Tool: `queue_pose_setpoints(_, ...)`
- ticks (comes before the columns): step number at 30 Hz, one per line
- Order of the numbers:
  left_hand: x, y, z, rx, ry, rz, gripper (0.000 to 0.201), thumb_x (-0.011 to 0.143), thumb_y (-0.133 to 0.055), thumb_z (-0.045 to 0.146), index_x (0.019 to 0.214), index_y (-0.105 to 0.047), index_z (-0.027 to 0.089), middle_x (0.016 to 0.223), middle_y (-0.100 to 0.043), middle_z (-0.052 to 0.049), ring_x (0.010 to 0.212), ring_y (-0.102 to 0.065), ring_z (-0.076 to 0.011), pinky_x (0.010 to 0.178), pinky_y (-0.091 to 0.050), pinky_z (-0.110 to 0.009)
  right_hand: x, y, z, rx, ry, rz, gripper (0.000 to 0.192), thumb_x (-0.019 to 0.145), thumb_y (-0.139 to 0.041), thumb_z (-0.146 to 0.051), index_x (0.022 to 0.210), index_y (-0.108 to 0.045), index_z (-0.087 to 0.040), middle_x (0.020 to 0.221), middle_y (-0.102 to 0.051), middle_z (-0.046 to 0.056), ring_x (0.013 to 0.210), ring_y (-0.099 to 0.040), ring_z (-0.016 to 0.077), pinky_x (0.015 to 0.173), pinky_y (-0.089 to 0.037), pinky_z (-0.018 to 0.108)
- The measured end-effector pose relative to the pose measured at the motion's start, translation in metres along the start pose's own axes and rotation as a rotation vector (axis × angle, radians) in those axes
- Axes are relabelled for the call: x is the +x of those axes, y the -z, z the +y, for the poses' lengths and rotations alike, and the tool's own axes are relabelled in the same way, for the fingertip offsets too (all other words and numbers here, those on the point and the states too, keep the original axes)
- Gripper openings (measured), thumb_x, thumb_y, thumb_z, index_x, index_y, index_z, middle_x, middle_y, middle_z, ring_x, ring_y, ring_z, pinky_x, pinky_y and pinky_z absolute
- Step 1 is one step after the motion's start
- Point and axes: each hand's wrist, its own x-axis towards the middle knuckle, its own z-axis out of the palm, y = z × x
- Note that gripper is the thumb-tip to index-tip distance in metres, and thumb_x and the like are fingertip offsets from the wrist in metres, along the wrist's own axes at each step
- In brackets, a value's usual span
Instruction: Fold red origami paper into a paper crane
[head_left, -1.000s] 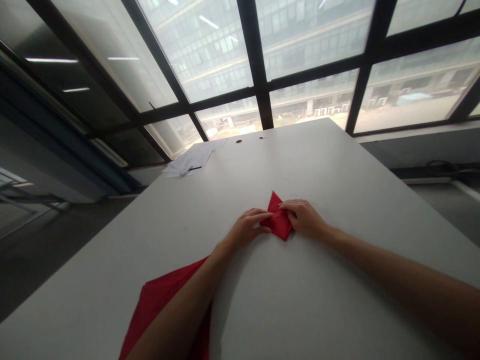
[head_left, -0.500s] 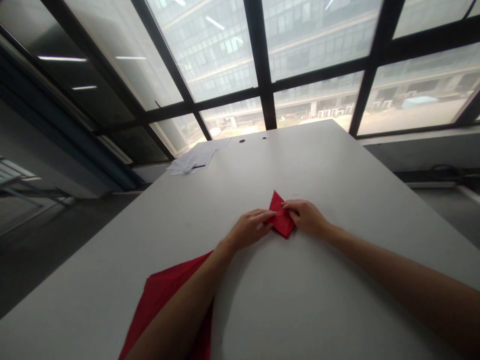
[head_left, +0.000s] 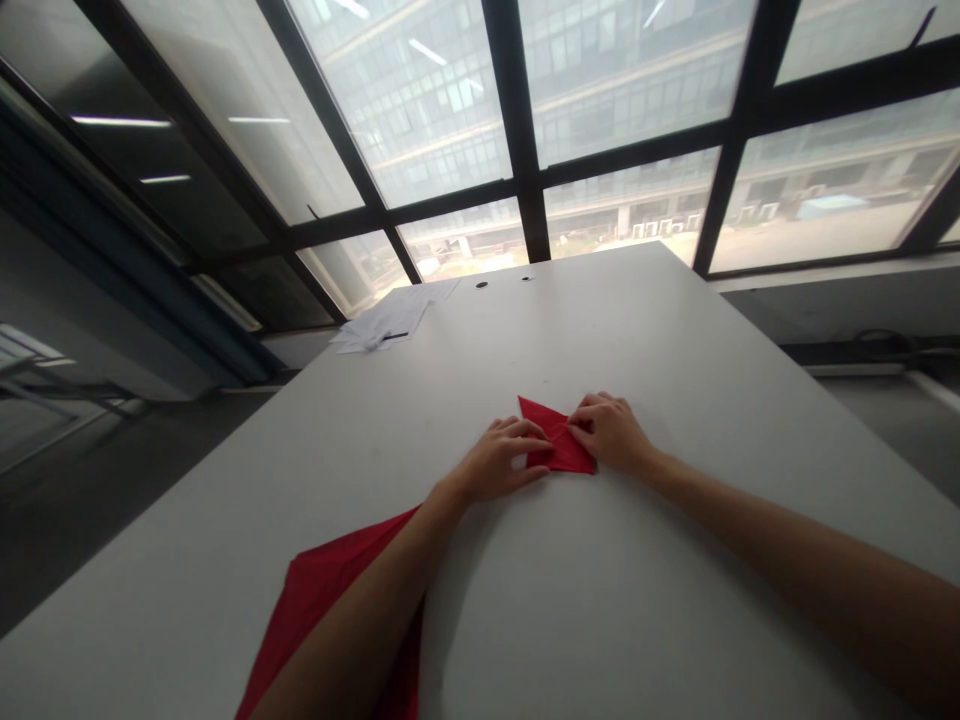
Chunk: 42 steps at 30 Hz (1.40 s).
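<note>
On the white table in front of me lies a small folded red paper [head_left: 559, 448], with a pointed corner at its upper left. My left hand [head_left: 511, 455] rests at its left side, fingertips lying on top and the thumb apart at the lower edge. At the right edge, my right hand [head_left: 607, 430] has its thumb and index finger pinched on the paper. Beneath my left forearm is a larger red sheet [head_left: 322, 590], partly covered by the arm.
White papers [head_left: 382, 318] with a dark pen [head_left: 395, 336] lie at the table's far left. Two small dark spots, one a round hole [head_left: 481, 285], show near the far edge. Large windows [head_left: 442, 100] stand beyond the table [head_left: 675, 340]. A cable [head_left: 885, 345] lies at right.
The folded red paper has turned anticlockwise, its point now at the upper left. My left fingers have spread apart on it, while my right hand has shifted slightly right.
</note>
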Motion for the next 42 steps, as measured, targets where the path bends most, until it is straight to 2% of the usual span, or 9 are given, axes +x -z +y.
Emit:
queue_pose_setpoints(6, -0.001, -0.005, -0.006, 0.041, -0.028, 0.013, 0.022, 0.086, -0.071, 0.038, 0.105, -0.072, 0.027, 0.114, -0.07, -0.004, 0.105, -0.063, -0.02, 0.096, -0.042, -0.035, 0.002, -0.002, 0.002, 0.027, 0.014, 0.019, 0.016, 0.085, -0.063, -0.02, 0.078, -0.077, -0.024, 0.09, -0.073, 0.003, 0.09, -0.061, 0.0209, 0.086, -0.043, 0.036)
queue_pose_setpoints(10, -0.001, -0.006, -0.009, 0.068, -0.052, 0.019, 0.017, 0.095, -0.06, 0.037, 0.095, -0.073, 0.025, 0.109, -0.072, -0.003, 0.098, -0.064, -0.0176, 0.094, -0.041, -0.034, 0.002, 0.0, -0.001, 0.046, 0.022, 0.026, 0.018, 0.086, -0.061, -0.019, 0.082, -0.077, -0.022, 0.093, -0.076, 0.004, 0.091, -0.064, 0.0204, 0.089, -0.044, 0.034)
queue_pose_setpoints(12, 0.0, -0.005, -0.009, 0.067, -0.06, 0.019, 0.019, 0.096, -0.058, 0.037, 0.096, -0.073, 0.025, 0.108, -0.072, -0.004, 0.098, -0.065, -0.0176, 0.094, -0.041, -0.035, 0.001, 0.001, -0.003, 0.043, 0.039, 0.022, 0.017, 0.086, -0.061, -0.021, 0.082, -0.077, -0.023, 0.094, -0.076, 0.003, 0.093, -0.065, 0.0206, 0.092, -0.044, 0.034)
queue_pose_setpoints(16, 0.0, -0.003, -0.01, 0.006, -0.08, 0.004, 0.029, 0.085, -0.072, 0.044, 0.106, -0.072, 0.025, 0.114, -0.07, -0.006, 0.105, -0.063, -0.021, 0.097, -0.043, -0.035, -0.001, 0.001, -0.006, 0.011, 0.051, 0.017, 0.016, 0.086, -0.062, -0.023, 0.082, -0.077, -0.023, 0.099, -0.077, 0.004, 0.097, -0.066, 0.0219, 0.095, -0.042, 0.036)
queue_pose_setpoints(22, 0.001, -0.003, -0.008, -0.024, -0.077, 0.013, 0.017, 0.096, -0.058, 0.032, 0.095, -0.072, 0.023, 0.105, -0.072, -0.004, 0.098, -0.063, -0.018, 0.095, -0.044, -0.034, -0.001, 0.001, -0.009, -0.011, 0.049, 0.016, 0.02, 0.087, -0.058, -0.021, 0.079, -0.077, -0.023, 0.099, -0.077, 0.003, 0.097, -0.067, 0.0214, 0.094, -0.041, 0.035)
queue_pose_setpoints(28, 0.0, -0.001, -0.009, -0.16, -0.066, -0.014, 0.029, 0.083, -0.074, 0.038, 0.107, -0.071, 0.022, 0.113, -0.069, -0.008, 0.106, -0.061, -0.0212, 0.099, -0.047, -0.035, -0.003, 0.002, -0.009, -0.036, 0.07, 0.015, 0.02, 0.086, -0.058, -0.019, 0.076, -0.076, -0.022, 0.097, -0.078, 0.005, 0.094, -0.068, 0.0216, 0.096, -0.039, 0.036)
queue_pose_setpoints(33, -0.001, -0.002, -0.015, -0.21, -0.058, 0.014, 0.018, 0.087, -0.071, 0.033, 0.101, -0.073, 0.022, 0.109, -0.071, -0.007, 0.1, -0.064, -0.0191, 0.095, -0.049, -0.033, -0.001, -0.001, -0.005, 0.028, 0.083, -0.027, 0.024, 0.087, -0.056, -0.018, 0.073, -0.074, -0.023, 0.099, -0.077, 0.004, 0.099, -0.067, 0.021, 0.099, -0.038, 0.037)
queue_pose_setpoints(38, 0.0, -0.009, -0.015, -0.151, -0.043, 0.081, 0.016, 0.096, -0.058, 0.029, 0.096, -0.073, 0.021, 0.1, -0.074, -0.005, 0.093, -0.065, -0.0173, 0.09, -0.049, -0.032, -0.003, 0.001, -0.009, 0.062, 0.161, -0.077, 0.016, 0.091, -0.06, -0.027, 0.091, -0.075, -0.028, 0.117, -0.071, 0.004, 0.115, -0.059, 0.0238, 0.107, -0.027, 0.047)
queue_pose_setpoints(42, 0.001, -0.013, -0.014, -0.141, 0.039, 0.134, 0.015, 0.095, -0.059, 0.028, 0.095, -0.073, 0.021, 0.092, -0.074, -0.004, 0.087, -0.065, -0.0168, 0.084, -0.049, -0.03, -0.004, 0.004, -0.015, 0.057, 0.266, -0.089, 0.012, 0.085, -0.071, -0.038, 0.088, -0.075, -0.027, 0.1, -0.07, 0.004, 0.103, -0.058, 0.0227, 0.102, -0.03, 0.043)
